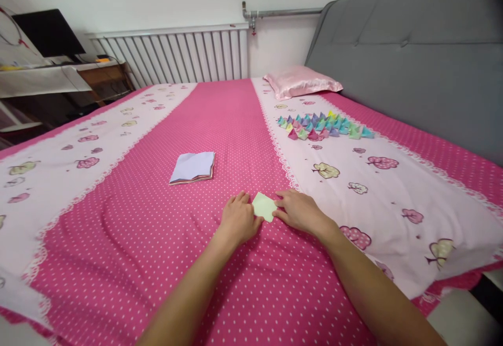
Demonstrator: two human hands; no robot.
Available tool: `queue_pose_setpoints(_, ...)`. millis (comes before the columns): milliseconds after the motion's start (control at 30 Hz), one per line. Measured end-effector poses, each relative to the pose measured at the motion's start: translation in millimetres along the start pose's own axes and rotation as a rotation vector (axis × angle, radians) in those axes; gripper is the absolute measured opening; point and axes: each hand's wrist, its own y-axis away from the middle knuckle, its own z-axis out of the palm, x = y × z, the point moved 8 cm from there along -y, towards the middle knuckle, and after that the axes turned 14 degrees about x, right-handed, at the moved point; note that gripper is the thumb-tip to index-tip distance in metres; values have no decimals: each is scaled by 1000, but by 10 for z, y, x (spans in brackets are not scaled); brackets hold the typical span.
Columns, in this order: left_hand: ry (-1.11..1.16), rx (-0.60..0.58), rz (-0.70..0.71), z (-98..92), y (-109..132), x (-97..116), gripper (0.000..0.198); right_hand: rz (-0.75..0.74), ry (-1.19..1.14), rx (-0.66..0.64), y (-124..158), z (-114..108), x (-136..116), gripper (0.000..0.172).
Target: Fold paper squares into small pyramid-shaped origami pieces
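A small pale green piece of folded paper (264, 207) is held low over the pink dotted bedsheet, between my two hands. My left hand (240, 218) pinches its left edge, fingers curled, thumb along the lower side. On the opposite edge, my right hand (298, 210) grips it between thumb and fingers. Ahead and to the left lies a stack of square paper (193, 167) with a lavender sheet on top. Several small folded paper boats (322, 125) in many colours stand in rows on the right, on the white printed band of the sheet.
The bed (220, 121) fills most of the view. At its far right rests a pink pillow (301, 81) near the grey padded headboard (416, 58). A white radiator (173, 53) runs along the back wall. A monitor (49, 33) stands on a desk at far left.
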Motion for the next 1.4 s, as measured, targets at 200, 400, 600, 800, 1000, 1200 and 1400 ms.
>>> queue_pose_setpoints(200, 86, 6, -3, -39, 5, -73, 22, 11, -113, 5, 1, -40, 131, 19)
queue_pose_setpoints(400, 303, 98, 80, -7, -39, -114, 14, -14, -200, 90, -60, -53, 214, 17)
queue_pose_setpoints(600, 364, 113, 110, 14, -39, -124, 16, -50, -334, 153, -82, -54, 193, 22)
queue_pose_setpoints(800, 446, 94, 82, 16, -43, -170, 20, -97, -459, 161, -63, -117, 120, 23)
queue_pose_setpoints(1000, 474, 64, 56, 23, -52, -179, 21, -88, -558, 155, -67, -128, 120, 23)
queue_pose_setpoints(1200, 466, 79, 95, 7, -52, -151, 22, -98, -614, 126, -64, -116, 125, 25)
queue_pose_setpoints(1400, 472, 55, 66, 5, -48, -153, 22, -50, -645, 89, -66, -105, 141, 28)
